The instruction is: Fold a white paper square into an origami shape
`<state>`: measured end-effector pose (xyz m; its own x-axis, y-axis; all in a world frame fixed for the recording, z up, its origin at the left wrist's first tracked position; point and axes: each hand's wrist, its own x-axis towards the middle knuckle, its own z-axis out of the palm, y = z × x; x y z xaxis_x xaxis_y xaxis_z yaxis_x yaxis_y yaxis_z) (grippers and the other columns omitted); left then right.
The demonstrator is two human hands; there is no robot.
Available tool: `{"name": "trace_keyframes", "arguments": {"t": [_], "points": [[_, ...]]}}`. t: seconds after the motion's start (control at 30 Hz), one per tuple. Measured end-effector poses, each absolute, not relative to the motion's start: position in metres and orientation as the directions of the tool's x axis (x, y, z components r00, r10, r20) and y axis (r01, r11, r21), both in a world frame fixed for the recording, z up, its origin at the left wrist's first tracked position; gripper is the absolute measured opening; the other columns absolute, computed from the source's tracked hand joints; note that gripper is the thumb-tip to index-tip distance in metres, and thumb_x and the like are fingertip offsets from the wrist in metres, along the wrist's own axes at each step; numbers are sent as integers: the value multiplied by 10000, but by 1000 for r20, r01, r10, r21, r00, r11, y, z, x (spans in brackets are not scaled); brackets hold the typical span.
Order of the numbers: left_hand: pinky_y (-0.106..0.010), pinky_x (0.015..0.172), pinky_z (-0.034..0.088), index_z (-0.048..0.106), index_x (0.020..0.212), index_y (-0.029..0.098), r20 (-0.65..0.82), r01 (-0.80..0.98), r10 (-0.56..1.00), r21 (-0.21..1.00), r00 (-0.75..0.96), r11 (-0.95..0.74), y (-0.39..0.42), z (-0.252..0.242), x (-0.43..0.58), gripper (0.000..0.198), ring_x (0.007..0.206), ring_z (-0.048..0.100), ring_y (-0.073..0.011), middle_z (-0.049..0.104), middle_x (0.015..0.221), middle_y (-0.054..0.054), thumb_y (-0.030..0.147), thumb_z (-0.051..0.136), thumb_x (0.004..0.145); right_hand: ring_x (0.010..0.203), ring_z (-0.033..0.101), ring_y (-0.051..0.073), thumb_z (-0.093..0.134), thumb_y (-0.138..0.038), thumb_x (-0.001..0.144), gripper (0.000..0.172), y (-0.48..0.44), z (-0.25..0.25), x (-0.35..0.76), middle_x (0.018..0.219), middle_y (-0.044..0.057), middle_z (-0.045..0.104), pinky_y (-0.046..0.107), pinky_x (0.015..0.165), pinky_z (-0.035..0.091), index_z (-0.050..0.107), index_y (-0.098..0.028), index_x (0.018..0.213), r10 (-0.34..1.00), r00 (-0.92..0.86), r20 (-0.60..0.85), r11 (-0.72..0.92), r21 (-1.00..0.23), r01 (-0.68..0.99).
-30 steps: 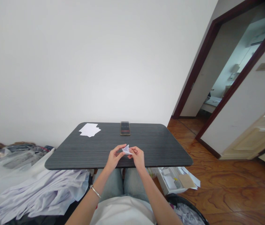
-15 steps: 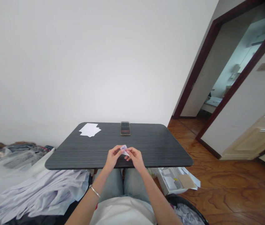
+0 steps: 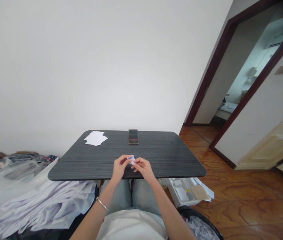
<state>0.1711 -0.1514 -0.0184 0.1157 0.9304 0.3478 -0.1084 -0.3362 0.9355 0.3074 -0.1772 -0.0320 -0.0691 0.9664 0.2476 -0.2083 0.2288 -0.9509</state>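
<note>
A small folded piece of white paper (image 3: 131,159) is pinched between my two hands, just above the near part of the dark table (image 3: 166,156). My left hand (image 3: 120,166) grips its left side between thumb and fingers. On the right side, the thumb and fingertips of my right hand (image 3: 143,167) close on the same paper. Parts of the paper are hidden behind my fingers. Several white paper sheets (image 3: 95,138) lie overlapping at the table's far left. A phone (image 3: 133,136) rests at the back edge, near the middle.
White cloth-like sheets (image 3: 48,206) are heaped below the table on the left. To the right on the floor stand a white box (image 3: 181,196) holding papers and a black bag (image 3: 201,226) with paper scraps. The wall (image 3: 121,66) rises directly behind the table.
The paper has turned slightly and looks more compact between my fingers. My right fingertips have shifted a little to the left over it. The rest stays put.
</note>
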Motion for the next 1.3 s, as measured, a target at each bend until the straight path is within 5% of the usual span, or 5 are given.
{"name": "trace_keyframes", "arguments": {"t": [0.23, 0.63, 0.9, 1.17, 1.3], "points": [[-305, 743, 465, 682, 816, 145, 360, -87, 927, 932, 106, -352, -151, -22, 171, 192, 775, 600, -188, 666, 815, -61, 262, 647, 668, 517, 598, 120, 616, -338, 698, 184, -173, -33, 307, 556, -23, 584, 202, 452, 465, 562, -163, 687, 974, -64, 216, 198, -956, -217], [-374, 875, 437, 661, 883, 178, 462, -114, 872, 887, 163, -448, -149, -27, 170, 192, 1067, 503, -236, 534, 1111, -104, 191, 604, 700, 530, 598, 107, 609, -239, 680, 238, -171, -33, 306, 710, -21, 598, 194, 449, 465, 487, -192, 879, 969, -80, 234, 213, -954, -213], [-290, 777, 494, 585, 1050, 201, 407, -127, 908, 910, 99, -394, -152, -25, 170, 401, 1211, 374, -299, 133, 1439, -103, 147, 616, 654, 470, 573, 98, 606, -224, 669, 247, -173, -31, 307, 655, -40, 588, 207, 446, 468, 469, -195, 872, 970, -82, 228, 209, -958, -194], [-361, 849, 448, 623, 982, 130, 237, -267, 944, 948, 228, -174, -147, -25, 171, 370, 1053, 538, -269, 441, 1298, -166, 202, 665, 621, 461, 576, 98, 611, -224, 664, 249, -174, -31, 309, 654, -37, 605, 187, 416, 449, 444, -201, 847, 967, -89, 238, 220, -960, -174], [-325, 793, 470, 636, 975, 133, 212, -285, 961, 946, 179, -155, -147, -25, 172, 417, 1009, 564, -262, 424, 1315, -156, 214, 708, 572, 453, 582, 107, 622, -246, 654, 270, -173, -33, 309, 654, -35, 615, 194, 403, 451, 410, -207, 816, 970, -59, 236, 222, -959, -178]]}}
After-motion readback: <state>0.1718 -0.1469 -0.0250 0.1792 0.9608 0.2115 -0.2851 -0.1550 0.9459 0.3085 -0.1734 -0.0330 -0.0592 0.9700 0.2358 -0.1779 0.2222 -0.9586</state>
